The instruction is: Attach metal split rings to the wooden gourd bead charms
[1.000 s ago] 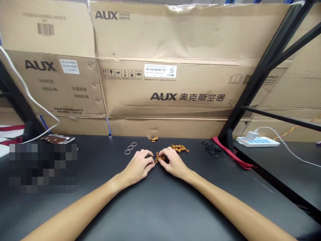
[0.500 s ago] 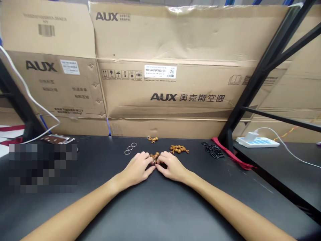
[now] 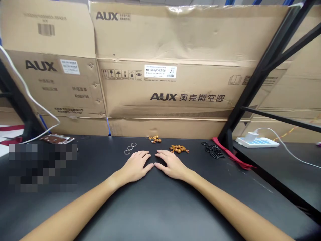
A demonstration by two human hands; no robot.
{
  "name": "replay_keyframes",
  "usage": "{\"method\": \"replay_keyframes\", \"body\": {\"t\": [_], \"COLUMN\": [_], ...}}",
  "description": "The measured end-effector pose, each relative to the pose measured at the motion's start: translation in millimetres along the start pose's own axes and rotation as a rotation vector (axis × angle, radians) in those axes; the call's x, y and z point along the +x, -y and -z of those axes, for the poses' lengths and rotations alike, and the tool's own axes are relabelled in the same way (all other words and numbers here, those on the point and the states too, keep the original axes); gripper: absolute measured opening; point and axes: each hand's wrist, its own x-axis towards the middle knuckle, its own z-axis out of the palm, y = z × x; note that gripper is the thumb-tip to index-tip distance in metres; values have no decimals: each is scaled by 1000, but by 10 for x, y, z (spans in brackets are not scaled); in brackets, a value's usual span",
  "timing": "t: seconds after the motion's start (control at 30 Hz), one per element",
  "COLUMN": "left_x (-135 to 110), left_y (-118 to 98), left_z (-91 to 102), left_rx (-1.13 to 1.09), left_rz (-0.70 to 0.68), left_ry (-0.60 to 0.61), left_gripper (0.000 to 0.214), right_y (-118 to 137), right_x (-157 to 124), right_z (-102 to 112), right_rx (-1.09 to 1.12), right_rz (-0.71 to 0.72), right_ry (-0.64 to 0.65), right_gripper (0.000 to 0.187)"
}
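Observation:
Both my hands lie flat on the black table, fingers stretched out and nothing in them. My left hand is nearest to a row of 3 metal split rings. My right hand rests just in front of a small heap of brown wooden bead pendants on orange cords. Farther back, beyond the gap between my hands, beaded keychains with metal rings sit close together. How many keychains lie there I cannot tell.
Several black clips are piled at the right, beside a red strap. A white power strip stands past the black frame. A brown packet lies at the back left. Cardboard boxes wall off the back.
A beaded keychain held between both hands has gone to the back, beside the one lying there. My hands have let go and opened flat on the table.

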Motion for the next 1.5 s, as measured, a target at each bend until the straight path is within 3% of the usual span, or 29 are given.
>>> {"method": "replay_keyframes", "body": {"t": [0.47, 1.17, 1.4, 1.5], "left_x": [4, 5, -33, -32], "left_y": [-8, -6, -53, -56], "left_z": [14, 2, -67, -57], "left_rx": [16, 32, 116, 118], "left_rz": [1, 0, 187, 198], "left_ry": [23, 15, 0, 34], "left_gripper": [44, 45, 46, 50], "right_y": [1, 6, 5, 0], "right_x": [12, 17, 20, 12], "right_z": [58, 60, 53, 41], "right_rx": [38, 20, 19, 19], "right_rz": [-17, -18, -18, -7], "right_ry": [124, 137, 126, 111], "right_gripper": [58, 59, 59, 57]}}
